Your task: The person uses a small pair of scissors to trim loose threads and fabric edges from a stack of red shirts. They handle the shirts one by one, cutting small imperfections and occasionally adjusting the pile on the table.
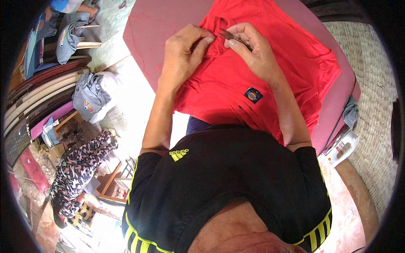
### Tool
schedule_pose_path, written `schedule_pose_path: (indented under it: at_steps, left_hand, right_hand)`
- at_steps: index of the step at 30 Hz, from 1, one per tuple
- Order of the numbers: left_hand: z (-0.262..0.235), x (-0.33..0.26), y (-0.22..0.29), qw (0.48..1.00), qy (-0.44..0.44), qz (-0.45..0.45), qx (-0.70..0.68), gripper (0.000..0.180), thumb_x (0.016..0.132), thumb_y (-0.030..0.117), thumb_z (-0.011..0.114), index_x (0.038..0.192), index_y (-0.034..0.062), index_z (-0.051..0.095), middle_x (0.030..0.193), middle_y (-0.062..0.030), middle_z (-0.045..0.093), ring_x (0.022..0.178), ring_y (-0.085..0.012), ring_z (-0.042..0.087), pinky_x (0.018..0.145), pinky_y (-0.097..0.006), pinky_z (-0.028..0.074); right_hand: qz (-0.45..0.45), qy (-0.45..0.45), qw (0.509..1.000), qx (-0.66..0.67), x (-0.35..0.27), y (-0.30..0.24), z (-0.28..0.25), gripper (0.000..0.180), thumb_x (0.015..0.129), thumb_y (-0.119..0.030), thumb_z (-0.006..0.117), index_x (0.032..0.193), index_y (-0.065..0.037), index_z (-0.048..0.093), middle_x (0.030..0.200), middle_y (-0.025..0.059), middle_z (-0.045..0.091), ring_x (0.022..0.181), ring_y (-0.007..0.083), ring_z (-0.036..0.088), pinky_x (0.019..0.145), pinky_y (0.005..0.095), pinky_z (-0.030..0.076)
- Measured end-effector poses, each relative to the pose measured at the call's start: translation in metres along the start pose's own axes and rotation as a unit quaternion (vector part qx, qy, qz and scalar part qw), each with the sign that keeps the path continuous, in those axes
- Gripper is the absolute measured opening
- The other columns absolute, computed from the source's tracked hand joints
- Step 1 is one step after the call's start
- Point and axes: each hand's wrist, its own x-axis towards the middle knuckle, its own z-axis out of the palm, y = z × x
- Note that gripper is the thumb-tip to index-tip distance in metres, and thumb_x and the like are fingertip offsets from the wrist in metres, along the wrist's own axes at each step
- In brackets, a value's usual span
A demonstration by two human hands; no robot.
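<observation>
A red knit garment [291, 55] lies spread and wrinkled over a mauve-topped table [147, 38], its near part draping toward my body. A small dark label [253, 95] sits on its near part. My left hand [183, 52] pinches the red cloth between thumb and fingers near the garment's far left edge. Just to the right, my right hand [255, 48] holds a small pair of dark metal thread snips [228, 34]. The blades point left toward the pinched cloth, close to my left fingertips. Whether they touch the fabric I cannot tell.
A white iron-like appliance [342, 148] is by the table's right edge, below a grey cloth [350, 111]. Grey garments [90, 95] are bundled at left. A person in patterned clothing [80, 164] is at lower left; another person's leg [89, 10] shows at upper left.
</observation>
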Motion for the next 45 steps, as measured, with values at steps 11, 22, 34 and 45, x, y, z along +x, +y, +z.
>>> schedule_pose_path:
  at_steps: [11, 22, 34, 45]
  left_hand:
    - [0.001, -0.005, 0.007, 0.999, 0.036, -0.024, -0.006, 0.003, 0.093, 0.002, 0.063, 0.095, 0.0006, 0.062, 0.085, -0.0115, 0.064, 0.076, -0.0235, 0.063, 0.071, -0.032, 0.050]
    - [-0.014, -0.020, -0.029, 0.962, 0.242, -0.118, -0.046, 0.005, 0.094, 0.002, 0.062, 0.098, -0.0006, 0.062, 0.088, -0.0075, 0.062, 0.078, -0.0163, 0.060, 0.071, -0.030, 0.049]
    - [0.005, -0.026, 0.018, 0.990, 0.123, -0.012, 0.073, 0.027, 0.070, 0.012, 0.088, 0.084, 0.0030, 0.067, 0.091, -0.0092, 0.067, 0.088, -0.0229, 0.064, 0.078, -0.035, 0.051]
    - [0.026, -0.045, 0.026, 0.983, 0.166, 0.083, 0.004, 0.018, 0.069, 0.000, 0.078, 0.076, 0.0075, 0.064, 0.084, -0.0042, 0.068, 0.078, -0.0210, 0.065, 0.071, -0.034, 0.046]
  right_hand:
    - [-0.090, -0.060, 0.940, -0.323, 0.009, -0.031, 0.003, 0.019, 0.091, -0.019, 0.064, 0.105, -0.007, 0.059, 0.096, 0.0145, 0.068, 0.090, 0.0365, 0.067, 0.076, 0.0476, 0.052]
    - [-0.078, -0.057, 0.961, -0.260, 0.011, -0.024, -0.004, 0.020, 0.091, -0.008, 0.066, 0.110, -0.005, 0.062, 0.083, 0.0099, 0.065, 0.073, 0.0247, 0.064, 0.066, 0.0344, 0.049]
    - [-0.130, 0.007, 0.941, -0.312, 0.013, -0.031, -0.009, 0.021, 0.079, -0.009, 0.073, 0.098, -0.009, 0.067, 0.086, 0.0081, 0.062, 0.080, 0.0275, 0.066, 0.068, 0.0386, 0.052]
    - [-0.146, 0.058, 0.967, -0.203, -0.027, -0.020, 0.009, 0.026, 0.079, -0.001, 0.075, 0.102, -0.008, 0.065, 0.089, 0.0101, 0.068, 0.077, 0.0222, 0.069, 0.066, 0.0325, 0.053]
